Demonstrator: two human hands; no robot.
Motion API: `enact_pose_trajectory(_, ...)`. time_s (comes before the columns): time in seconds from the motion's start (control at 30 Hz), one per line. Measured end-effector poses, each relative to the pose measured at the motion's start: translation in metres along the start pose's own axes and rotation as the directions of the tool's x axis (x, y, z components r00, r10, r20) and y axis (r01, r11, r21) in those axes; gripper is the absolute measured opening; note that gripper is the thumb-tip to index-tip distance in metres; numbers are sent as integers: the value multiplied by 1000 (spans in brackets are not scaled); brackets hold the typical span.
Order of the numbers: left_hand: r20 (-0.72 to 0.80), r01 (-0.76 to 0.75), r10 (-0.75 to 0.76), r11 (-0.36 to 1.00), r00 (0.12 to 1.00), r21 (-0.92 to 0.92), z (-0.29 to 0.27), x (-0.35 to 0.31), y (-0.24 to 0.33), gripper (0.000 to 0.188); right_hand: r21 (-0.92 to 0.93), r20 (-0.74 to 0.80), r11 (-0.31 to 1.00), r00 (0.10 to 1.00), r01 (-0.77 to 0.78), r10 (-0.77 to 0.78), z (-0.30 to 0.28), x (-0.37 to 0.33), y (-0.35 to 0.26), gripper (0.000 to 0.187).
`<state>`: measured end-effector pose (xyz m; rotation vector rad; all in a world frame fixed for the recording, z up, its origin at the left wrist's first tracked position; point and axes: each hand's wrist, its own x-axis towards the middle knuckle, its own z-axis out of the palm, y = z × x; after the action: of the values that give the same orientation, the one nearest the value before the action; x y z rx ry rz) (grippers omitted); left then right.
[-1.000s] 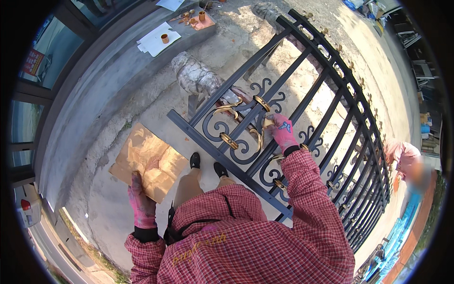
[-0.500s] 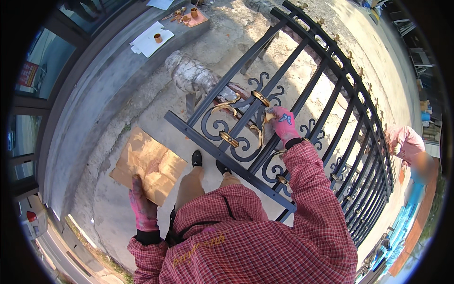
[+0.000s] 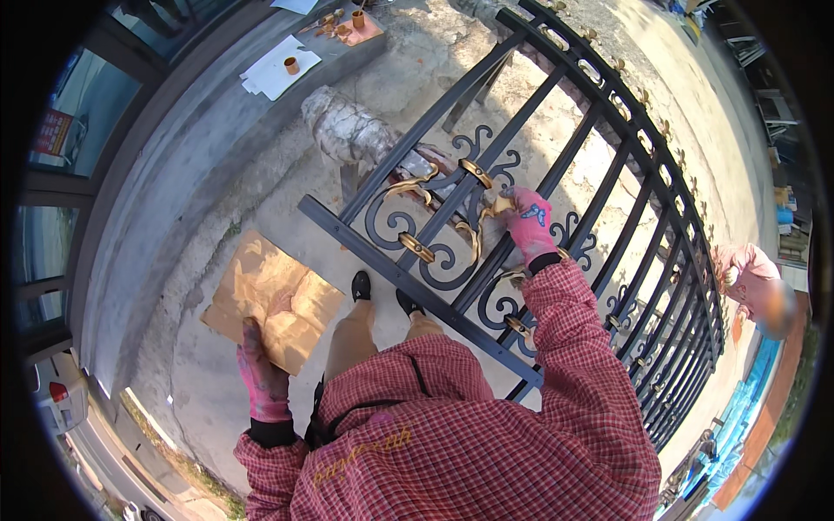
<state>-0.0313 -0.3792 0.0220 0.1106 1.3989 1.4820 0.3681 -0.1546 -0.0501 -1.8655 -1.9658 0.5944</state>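
My left hand (image 3: 262, 369), in a pink glove, grips the lower edge of a flat square board (image 3: 252, 278) smeared with gold paint. Its thumb lies on top of the board. My right hand (image 3: 528, 221), gloved in pink with a blue pattern, is closed on a small gold-stained pad (image 3: 501, 207), whose exact kind I cannot make out. That pad is at a gold-painted leaf (image 3: 474, 240) on the scrollwork of a dark metal fence panel (image 3: 417, 291). Gold collars (image 3: 416, 247) sit on the bars nearby.
The panel rests partly on a pale, wrapped log-like bundle (image 3: 347, 126). On a ledge at upper left stand a small gold-brown cup (image 3: 291, 66) on white paper and another cup (image 3: 358, 19). A person in pink (image 3: 747, 273) bends by the panel's far right end.
My right hand has shifted slightly right and down beside the leaf, still holding the pad. My left hand and the board have hardly moved. The person at right has leaned slightly.
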Motion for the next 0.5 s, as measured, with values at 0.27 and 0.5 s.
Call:
enact_pose_trajectory(0.27, -9, 2, -2, 1000, 1000, 13, 6, 0, 3, 58, -87, 86, 968, 970, 237, -229, 8, -38, -12, 32)
enact_pose_trajectory(0.5, -6, 2, -2, 1000, 1000, 7, 7, 6, 3, 58, -116, 63, 953, 960, 280, -274, 18, -33, 6, 31)
